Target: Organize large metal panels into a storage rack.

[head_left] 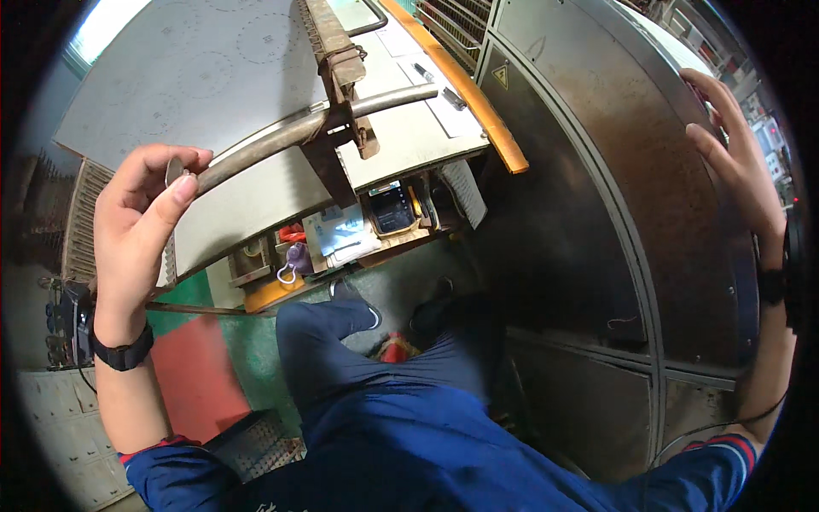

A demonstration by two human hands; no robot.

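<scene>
My left hand (128, 222) is closed in a pinch between thumb and forefinger, with a small thin metal disc (175, 170) standing edge-up between them. Right beside those fingertips is the end of a worn metal pipe (273, 145); whether they touch it I cannot tell. This pipe runs across a rusty metal bracket (328, 162) above the pale work table (239, 200). My right hand (738, 154) is raised at the upper edge of a dark metal cabinet (589, 171), thumb and forefinger apart. The other fingers are partly hidden, and a small reddish patch shows between them.
An orange edge strip (478, 102) borders the table, where a pen (423, 72) lies on papers. The shelf below holds a black tray (392, 211), a purple item (296, 258) and papers. A grey perforated-looking panel (205, 68) fills the upper left.
</scene>
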